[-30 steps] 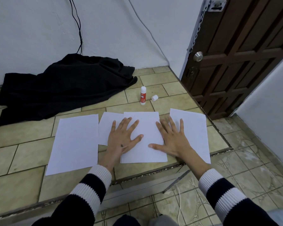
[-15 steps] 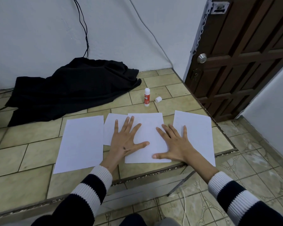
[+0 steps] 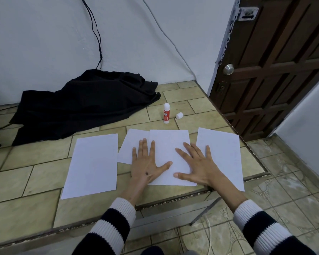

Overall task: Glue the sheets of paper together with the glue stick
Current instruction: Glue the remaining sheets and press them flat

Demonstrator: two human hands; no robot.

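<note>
Several white sheets lie on a raised tiled step. The middle sheet [image 3: 170, 144] overlaps a second sheet [image 3: 132, 144] to its left. My left hand [image 3: 145, 165] lies flat with spread fingers across that overlap. My right hand [image 3: 198, 166] presses flat on the middle sheet's right side. A separate sheet [image 3: 93, 164] lies to the left and another [image 3: 222, 153] to the right. The red and white glue stick [image 3: 166, 113] stands upright behind the sheets, uncapped, with its white cap [image 3: 179, 115] lying beside it.
A crumpled black cloth [image 3: 85, 103] lies at the back left against the white wall, with black cables [image 3: 96, 34] hanging above it. A dark wooden door [image 3: 276, 67] stands at the right. The step's front edge [image 3: 173, 199] drops to a lower tiled floor.
Both hands stay flat on the overlapped sheets, the fingers shifted only slightly. The view has tilted up and drifted a little.
</note>
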